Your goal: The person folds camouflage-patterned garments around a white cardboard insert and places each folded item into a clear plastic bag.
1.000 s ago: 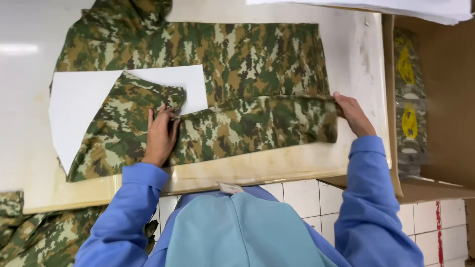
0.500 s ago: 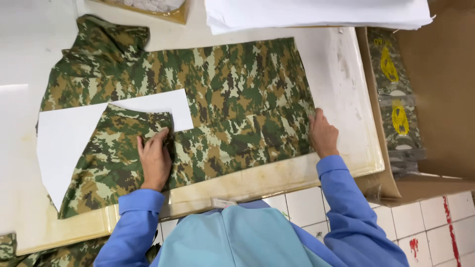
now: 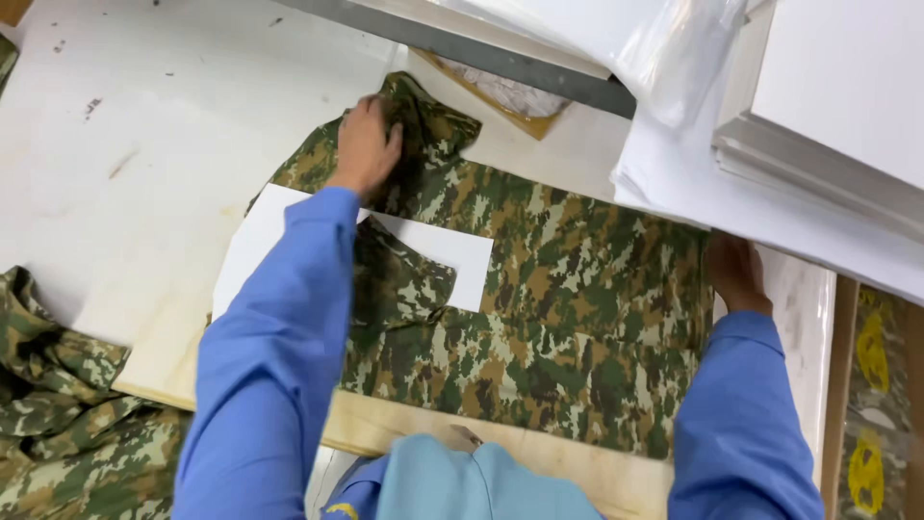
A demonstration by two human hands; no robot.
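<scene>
On the white table (image 3: 144, 144), left hand (image 3: 366, 144) grips the camouflage garment (image 3: 568, 318) collar; right hand (image 3: 736, 274), half hidden, seemingly pinches its edge.

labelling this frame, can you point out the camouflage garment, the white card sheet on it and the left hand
camouflage garment (image 3: 568, 318): head view, on the flat body panel of the fabric.
white card sheet (image 3: 445, 252): head view, on its bare right end.
left hand (image 3: 366, 144): head view, on the back of the hand, at the garment's collar.

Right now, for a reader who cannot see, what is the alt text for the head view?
A camouflage shirt lies flat on a white table. The left hand presses its collar; the right hand rests at its far edge, beside stacked white sheets.
</scene>
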